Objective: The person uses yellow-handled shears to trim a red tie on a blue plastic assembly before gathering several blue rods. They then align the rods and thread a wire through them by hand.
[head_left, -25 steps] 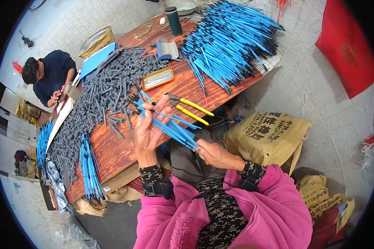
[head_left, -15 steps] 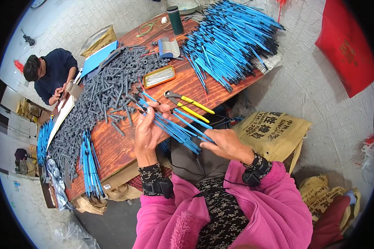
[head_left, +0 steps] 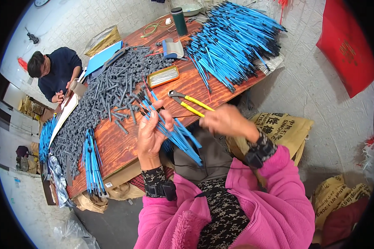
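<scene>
The left hand [head_left: 151, 135] has its fingers curled around a bundle of thin blue rods [head_left: 183, 145], at the near edge of the worktop [head_left: 116, 155]. The right hand [head_left: 228, 122], blurred, is beside the yellow-handled pliers [head_left: 192, 100]; whether its fingers pinch, I cannot tell.

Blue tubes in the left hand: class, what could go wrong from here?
The tubes splay at their lower ends, so if the left hand loosened, some might slip out.

The right hand, blurred, is close to the pliers, whose handles reach the edge of the table; a knock could perhaps tip them off.
</scene>
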The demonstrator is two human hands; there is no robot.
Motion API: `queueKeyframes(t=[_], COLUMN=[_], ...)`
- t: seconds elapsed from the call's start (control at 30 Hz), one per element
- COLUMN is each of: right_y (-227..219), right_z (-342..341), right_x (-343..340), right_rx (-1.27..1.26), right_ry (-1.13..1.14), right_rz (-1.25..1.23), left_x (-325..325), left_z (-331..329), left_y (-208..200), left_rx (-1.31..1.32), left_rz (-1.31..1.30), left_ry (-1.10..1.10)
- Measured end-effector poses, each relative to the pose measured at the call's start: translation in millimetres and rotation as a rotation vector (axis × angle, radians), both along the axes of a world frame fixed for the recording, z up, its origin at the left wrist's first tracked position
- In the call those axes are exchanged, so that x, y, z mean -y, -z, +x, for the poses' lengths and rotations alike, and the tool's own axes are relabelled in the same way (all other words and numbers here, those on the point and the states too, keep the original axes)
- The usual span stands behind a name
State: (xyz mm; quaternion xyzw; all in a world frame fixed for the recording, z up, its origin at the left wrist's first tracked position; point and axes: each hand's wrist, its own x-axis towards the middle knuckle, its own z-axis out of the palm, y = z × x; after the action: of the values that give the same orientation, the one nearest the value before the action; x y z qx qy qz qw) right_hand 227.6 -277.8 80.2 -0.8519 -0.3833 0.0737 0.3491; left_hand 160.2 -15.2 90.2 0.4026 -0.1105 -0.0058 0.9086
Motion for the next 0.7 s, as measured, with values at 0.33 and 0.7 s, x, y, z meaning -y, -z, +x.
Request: queueKeyframes(t=[0.33, 0.7], right_y=[60, 38], right_z=[145, 125], right_x=[-17, 32], right_rx=[0.448, -0.695], right_ry=[0.557, 0.285], right_rz=[-0.308, 0.495], left_x=[15, -11], left_z=[-2, 13], left_y=[-18, 17], left_rx=[-0.122, -0.118], left_rz=[-0.004, -0.279], left_ry=[-0.087, 0.081])
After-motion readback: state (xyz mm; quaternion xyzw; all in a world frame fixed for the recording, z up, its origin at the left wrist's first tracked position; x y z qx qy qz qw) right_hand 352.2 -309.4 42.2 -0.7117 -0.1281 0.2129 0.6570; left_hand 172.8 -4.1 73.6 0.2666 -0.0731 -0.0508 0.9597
